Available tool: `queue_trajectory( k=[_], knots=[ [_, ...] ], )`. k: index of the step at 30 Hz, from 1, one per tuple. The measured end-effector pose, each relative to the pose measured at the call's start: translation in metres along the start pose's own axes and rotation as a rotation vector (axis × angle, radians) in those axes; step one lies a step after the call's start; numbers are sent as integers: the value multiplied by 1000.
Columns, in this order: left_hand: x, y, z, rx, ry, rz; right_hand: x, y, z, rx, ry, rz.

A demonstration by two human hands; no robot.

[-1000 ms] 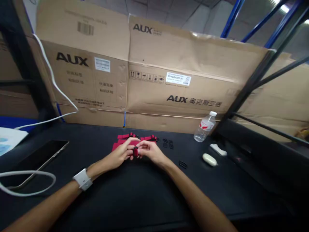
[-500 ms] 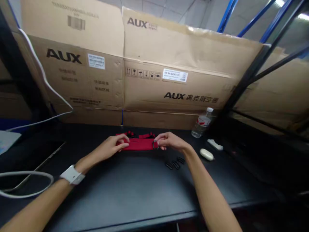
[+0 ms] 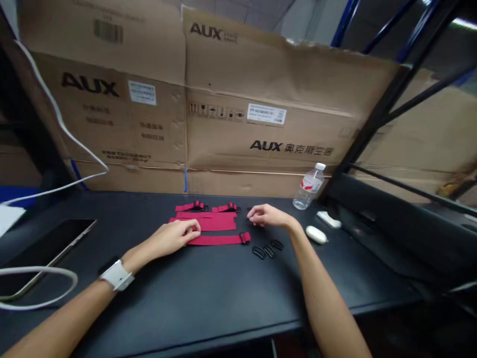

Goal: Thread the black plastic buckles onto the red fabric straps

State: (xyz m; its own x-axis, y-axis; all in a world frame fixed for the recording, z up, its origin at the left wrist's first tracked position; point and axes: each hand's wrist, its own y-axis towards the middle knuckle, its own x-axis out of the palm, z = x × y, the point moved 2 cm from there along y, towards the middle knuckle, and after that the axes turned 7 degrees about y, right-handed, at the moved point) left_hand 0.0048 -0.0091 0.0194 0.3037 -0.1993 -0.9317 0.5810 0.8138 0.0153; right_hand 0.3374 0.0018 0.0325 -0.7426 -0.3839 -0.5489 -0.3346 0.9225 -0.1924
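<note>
My left hand (image 3: 175, 237) is closed over the left part of a narrow red webbing strap (image 3: 219, 240), which has a black buckle (image 3: 245, 238) near its right end. Behind that strap lie wider red webbing pieces (image 3: 219, 222), partly covered by my left fingers. Two short red straps with black buckles, one on the left (image 3: 191, 206) and one on the right (image 3: 225, 208), lie farther back. My right hand (image 3: 270, 216) hovers low with fingers curled together, right of the red pieces; a small dark bit shows by its fingertips, too small to make out. Several loose black rings (image 3: 269, 250) lie in front of it.
A water bottle (image 3: 309, 187) stands at the back right, near a white oval object (image 3: 316, 234) and a white piece (image 3: 328, 219). A phone-like slab (image 3: 48, 253) and a white cable (image 3: 63, 271) lie left. Cardboard boxes (image 3: 223, 139) wall the back of the black table (image 3: 208, 298).
The narrow strap, earlier held between both hands over the wider pieces, now lies nearer to me. My right hand has let go of its buckle end and moved right.
</note>
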Motion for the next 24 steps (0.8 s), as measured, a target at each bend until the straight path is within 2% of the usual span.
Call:
queue_trajectory(
  k=[2,4,12,15,20,22,24],
  knots=[
    [1,1,-2,-8,-23,30,-8,2,5,-55,-182,194],
    [3,3,-4,-6,-57,43,-12,4,9,-47,-323,283],
    [7,9,-8,42,-263,55,-2,14,18,11,-412,281],
    [6,11,-5,33,-400,37,2,16,18,-24,-331,238],
    [11,9,-1,-121,-617,-84,11,18,1,-177,-77,253],
    [14,8,-1,-140,-656,-102,24,20,-13,-260,118,248],
    [15,8,-1,-140,-663,-94,45,23,-29,-316,314,205]
  ],
)
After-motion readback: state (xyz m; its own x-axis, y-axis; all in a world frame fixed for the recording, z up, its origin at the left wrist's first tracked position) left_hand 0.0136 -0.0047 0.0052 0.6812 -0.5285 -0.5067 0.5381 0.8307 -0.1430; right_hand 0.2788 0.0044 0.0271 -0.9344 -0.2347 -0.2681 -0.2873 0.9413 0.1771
